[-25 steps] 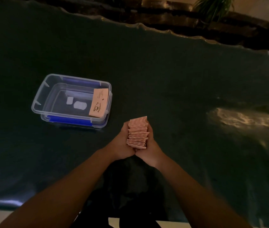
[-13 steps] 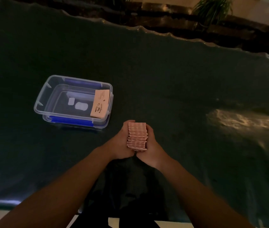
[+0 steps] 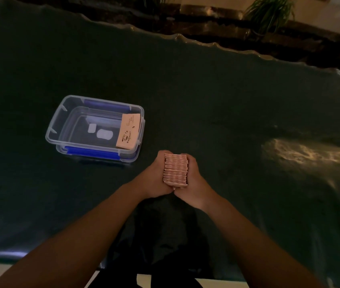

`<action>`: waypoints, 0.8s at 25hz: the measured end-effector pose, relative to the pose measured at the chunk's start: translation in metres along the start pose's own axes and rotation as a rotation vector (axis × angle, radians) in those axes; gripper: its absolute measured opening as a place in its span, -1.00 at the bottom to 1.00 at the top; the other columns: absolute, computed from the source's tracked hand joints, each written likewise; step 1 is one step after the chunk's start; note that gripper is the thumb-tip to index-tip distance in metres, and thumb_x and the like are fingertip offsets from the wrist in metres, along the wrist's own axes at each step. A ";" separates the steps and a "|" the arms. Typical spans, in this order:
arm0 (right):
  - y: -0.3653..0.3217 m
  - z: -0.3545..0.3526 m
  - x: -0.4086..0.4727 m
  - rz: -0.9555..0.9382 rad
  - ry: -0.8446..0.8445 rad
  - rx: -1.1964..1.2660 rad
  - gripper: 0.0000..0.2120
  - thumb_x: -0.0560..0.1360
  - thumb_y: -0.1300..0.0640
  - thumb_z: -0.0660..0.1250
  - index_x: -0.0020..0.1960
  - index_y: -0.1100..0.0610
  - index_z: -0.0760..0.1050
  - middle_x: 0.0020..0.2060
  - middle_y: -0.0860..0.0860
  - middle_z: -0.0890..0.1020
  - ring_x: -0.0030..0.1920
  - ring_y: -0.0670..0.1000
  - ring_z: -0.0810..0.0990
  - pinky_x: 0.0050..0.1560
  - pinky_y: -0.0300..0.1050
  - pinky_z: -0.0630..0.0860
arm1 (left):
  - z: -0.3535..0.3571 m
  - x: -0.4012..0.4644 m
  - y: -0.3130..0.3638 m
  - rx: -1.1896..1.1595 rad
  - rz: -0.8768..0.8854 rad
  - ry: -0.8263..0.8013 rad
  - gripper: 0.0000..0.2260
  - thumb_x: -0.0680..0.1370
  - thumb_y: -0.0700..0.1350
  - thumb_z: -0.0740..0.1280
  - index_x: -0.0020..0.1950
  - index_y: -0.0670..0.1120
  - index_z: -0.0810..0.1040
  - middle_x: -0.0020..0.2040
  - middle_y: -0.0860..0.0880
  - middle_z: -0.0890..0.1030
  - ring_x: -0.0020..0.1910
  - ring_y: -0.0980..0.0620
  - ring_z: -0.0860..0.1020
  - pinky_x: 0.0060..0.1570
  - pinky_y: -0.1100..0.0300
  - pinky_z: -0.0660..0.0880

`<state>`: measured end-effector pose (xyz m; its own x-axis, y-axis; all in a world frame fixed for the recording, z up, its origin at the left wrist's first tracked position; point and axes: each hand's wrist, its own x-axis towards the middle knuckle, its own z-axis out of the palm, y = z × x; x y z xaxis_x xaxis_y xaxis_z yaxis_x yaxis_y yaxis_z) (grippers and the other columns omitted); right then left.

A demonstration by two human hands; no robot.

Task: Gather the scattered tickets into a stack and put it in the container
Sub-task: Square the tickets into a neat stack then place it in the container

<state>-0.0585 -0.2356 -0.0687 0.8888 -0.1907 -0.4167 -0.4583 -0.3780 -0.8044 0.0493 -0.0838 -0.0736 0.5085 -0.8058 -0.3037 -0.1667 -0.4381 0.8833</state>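
A thick stack of pinkish-tan tickets stands on edge on the dark green table cover, squeezed between both hands. My left hand presses its left side and my right hand presses its right side, thumbs meeting at the near end. A clear plastic container with blue clips sits to the left and a little farther away. One tan ticket with a printed cup logo leans inside against its right wall.
The dark green cover spans the whole table, with a shiny light reflection at the right. Potted plants and a dark ledge lie beyond the far edge. The table's near edge runs just below my forearms.
The fanned, uneven tickets have been squared into a neat block between my hands. The hands stayed in about the same spot on the table.
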 end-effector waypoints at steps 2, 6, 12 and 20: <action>0.002 0.001 0.000 0.043 -0.026 0.048 0.07 0.40 0.19 0.57 0.68 -0.09 -0.02 0.32 -0.18 0.50 0.22 -0.29 0.57 0.28 -0.20 0.51 | 0.001 0.001 -0.001 -0.012 -0.032 -0.026 -0.27 0.43 0.01 0.61 0.47 0.22 0.29 0.34 0.25 0.43 0.29 0.36 0.46 0.40 0.17 0.35; 0.007 0.003 0.003 0.074 -0.049 0.159 0.04 0.30 0.28 0.56 0.63 -0.09 0.12 0.26 -0.20 0.55 0.16 -0.34 0.61 0.19 -0.28 0.57 | 0.002 -0.002 0.001 -0.084 -0.096 0.057 -0.18 0.30 0.04 0.67 0.41 0.23 0.28 0.24 0.21 0.55 0.18 0.41 0.50 0.19 0.32 0.37; 0.019 0.000 -0.016 0.201 0.054 0.541 0.06 0.27 0.22 0.64 0.61 -0.13 0.18 0.40 -0.06 0.53 0.32 -0.06 0.62 0.30 -0.06 0.60 | -0.004 -0.015 0.009 -0.440 -0.218 0.123 -0.06 0.13 -0.13 0.71 0.43 0.14 0.38 0.31 0.02 0.62 0.31 0.04 0.57 0.35 -0.12 0.48; 0.018 0.001 -0.034 0.158 0.063 0.968 -0.26 0.32 0.39 0.53 0.46 0.10 0.43 0.30 0.17 0.71 0.32 0.17 0.69 0.23 0.08 0.66 | 0.000 -0.024 0.021 -0.895 -0.185 -0.057 -0.27 0.36 -0.39 0.49 0.49 -0.13 0.35 0.35 -0.30 0.56 0.35 -0.24 0.56 0.28 -0.16 0.56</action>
<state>-0.0968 -0.2346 -0.0699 0.8029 -0.2338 -0.5483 -0.3522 0.5560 -0.7528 0.0338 -0.0740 -0.0478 0.4156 -0.7824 -0.4638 0.6420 -0.1088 0.7589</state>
